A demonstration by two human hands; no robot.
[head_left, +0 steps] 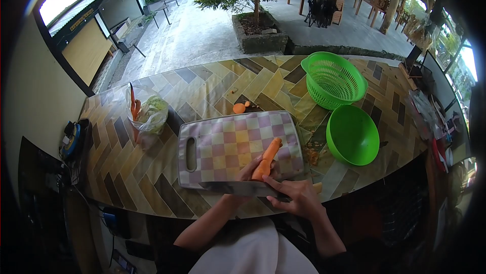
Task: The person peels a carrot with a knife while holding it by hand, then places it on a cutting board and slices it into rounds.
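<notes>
A peeled orange carrot (267, 160) is tilted upward over the near right part of the checkered cutting board (215, 147). My left hand (247, 171) is closed around its lower part, partly hidden behind the carrot and the knife. My right hand (299, 196) grips a knife (240, 188), whose wide blade points left along the board's near edge. Its pale handle end shows beyond my fingers, and my right index finger reaches the carrot's bottom end. Past the board's far edge lie cut carrot pieces (239, 108).
To the left sits a clear plastic bag (154, 117) with a pale green vegetable, beside orange carrots (135, 109). On the right, a green colander (334, 84) touches a green bowl (353, 134). Peelings (312, 156) lie by the board. The tiled-pattern table (121, 162) curves around me.
</notes>
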